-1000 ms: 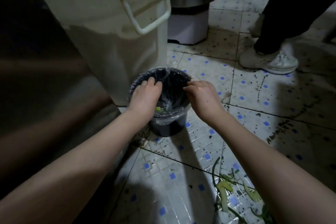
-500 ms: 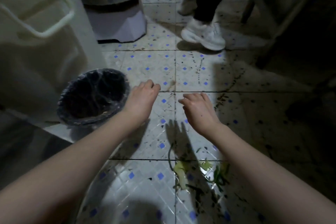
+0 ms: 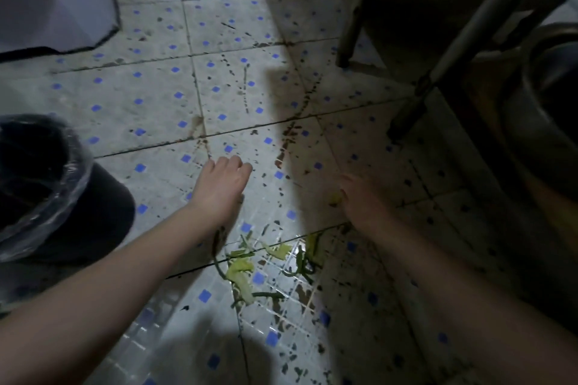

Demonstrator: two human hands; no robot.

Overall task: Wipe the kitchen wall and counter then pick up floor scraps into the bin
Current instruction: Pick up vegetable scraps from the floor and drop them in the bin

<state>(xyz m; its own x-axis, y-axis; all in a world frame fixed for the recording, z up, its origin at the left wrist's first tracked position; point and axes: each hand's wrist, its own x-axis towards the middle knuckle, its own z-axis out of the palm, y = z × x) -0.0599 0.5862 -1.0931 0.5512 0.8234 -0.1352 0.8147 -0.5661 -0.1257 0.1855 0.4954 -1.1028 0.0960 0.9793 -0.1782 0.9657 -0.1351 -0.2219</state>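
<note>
Left hand (image 3: 222,186) loosely curled, empty; right hand (image 3: 362,198) shadowed, grip unclear. Scraps (image 3: 240,269) on floor (image 3: 156,97), unbinned; bin (image 3: 73,180) near.

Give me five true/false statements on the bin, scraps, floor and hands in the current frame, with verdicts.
1. The bin has a clear plastic liner. True.
2. The vegetable scraps are in the bin. False: they lie on the tiled floor, between the forearms.
3. The bin stands to the left of the left hand. True.
4. The left hand grips the bin rim. False: it is apart from the bin, over the floor.
5. The tiled floor carries small red squares. False: the small squares are blue.
</note>
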